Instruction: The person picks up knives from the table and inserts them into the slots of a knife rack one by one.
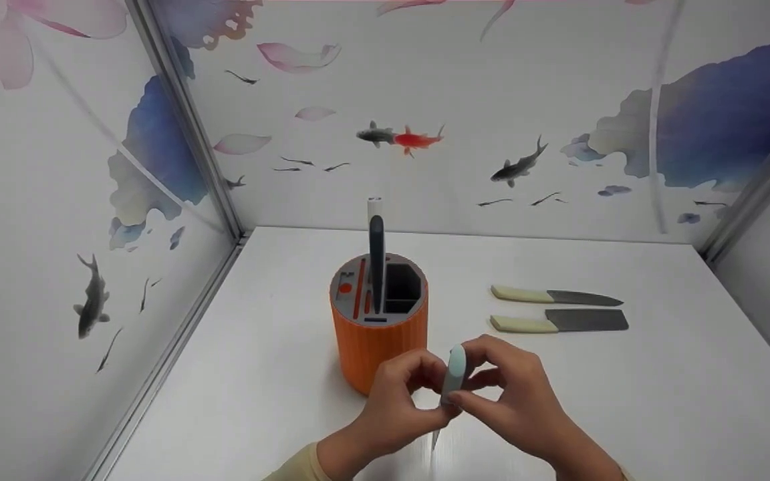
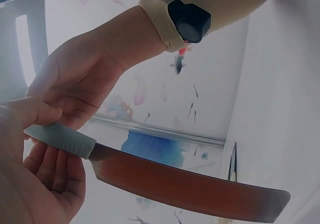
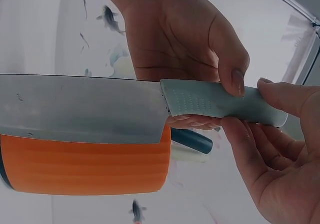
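Both hands hold a knife (image 1: 456, 369) with a pale mint-green handle, in front of an orange block. My left hand (image 1: 402, 399) pinches the handle from the left, thumb towards me. From the right, my right hand (image 1: 517, 394) pinches the same handle between thumb and fingers. In the head view the blade points down and is seen nearly edge-on. The left wrist view shows the broad blade (image 2: 190, 186), with an orange tint on its face. In the right wrist view the handle (image 3: 215, 102) has small raised dots, and both thumbs touch it.
The round orange knife block (image 1: 381, 354) stands behind the left hand, its grey top slotted. A dark-handled tool (image 1: 376, 260) and a white-ended one (image 1: 374, 207) stick up from it. Two cream-handled blades, a pointed knife (image 1: 555, 296) and a cleaver (image 1: 562, 322), lie to the right.
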The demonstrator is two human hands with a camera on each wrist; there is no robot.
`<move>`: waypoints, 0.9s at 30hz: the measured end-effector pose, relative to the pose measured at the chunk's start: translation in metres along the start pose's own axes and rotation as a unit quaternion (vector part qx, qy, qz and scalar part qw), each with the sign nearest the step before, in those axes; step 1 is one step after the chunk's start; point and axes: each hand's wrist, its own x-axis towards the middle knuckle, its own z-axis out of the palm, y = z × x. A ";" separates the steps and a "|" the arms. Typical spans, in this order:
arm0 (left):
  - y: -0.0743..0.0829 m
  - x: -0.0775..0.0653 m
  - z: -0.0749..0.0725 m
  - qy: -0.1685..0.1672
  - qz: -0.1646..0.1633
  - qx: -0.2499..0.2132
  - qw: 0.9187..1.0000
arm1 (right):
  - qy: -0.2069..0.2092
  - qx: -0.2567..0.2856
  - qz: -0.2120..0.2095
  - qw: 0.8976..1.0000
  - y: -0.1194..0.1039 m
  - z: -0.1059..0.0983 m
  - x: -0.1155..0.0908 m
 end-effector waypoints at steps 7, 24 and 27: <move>-0.002 0.001 0.000 0.003 -0.005 0.001 1.000 | -0.018 -0.003 0.020 1.000 0.001 0.000 0.000; -0.002 0.006 -0.022 0.010 -0.035 0.026 0.999 | 0.049 0.020 0.058 0.997 0.059 -0.019 0.037; 0.002 0.008 -0.028 0.015 -0.038 0.020 0.999 | 0.043 0.020 0.123 0.991 0.084 -0.012 0.044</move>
